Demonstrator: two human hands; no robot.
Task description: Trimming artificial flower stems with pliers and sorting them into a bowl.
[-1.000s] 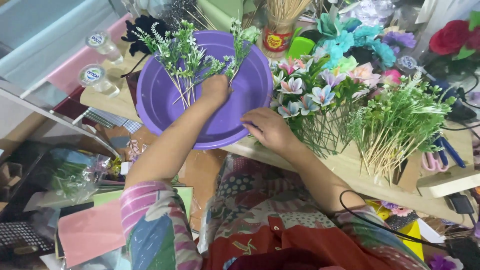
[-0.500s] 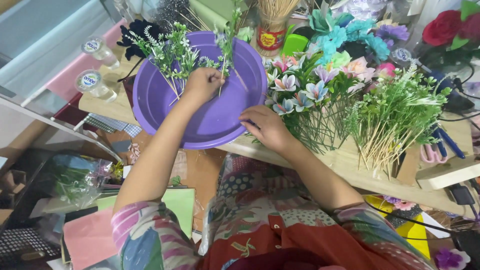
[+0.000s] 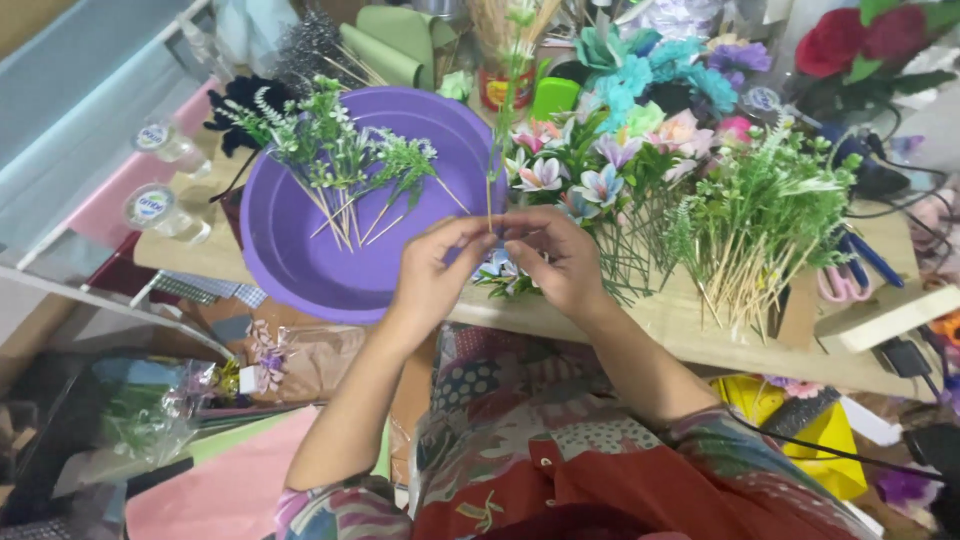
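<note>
From the head camera, we see our left hand [image 3: 432, 268] has left the purple basin [image 3: 300, 270] and now joins our right hand [image 3: 555, 262], both pinching one green sprig's stick [image 3: 489, 195] upright before us. Sprigs on sticks [image 3: 345, 170] lie left; artificial lilies [image 3: 575, 175] crowd close right.

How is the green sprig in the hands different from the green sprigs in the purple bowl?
The held sprig stands upright, pinched between the left hand and right hand; the sprigs in the purple bowl lie flat and fanned out, touched by no hand. The held sprig is a single one; the bowl holds a bunch. Both are green and leafy on thin pale sticks.
</note>
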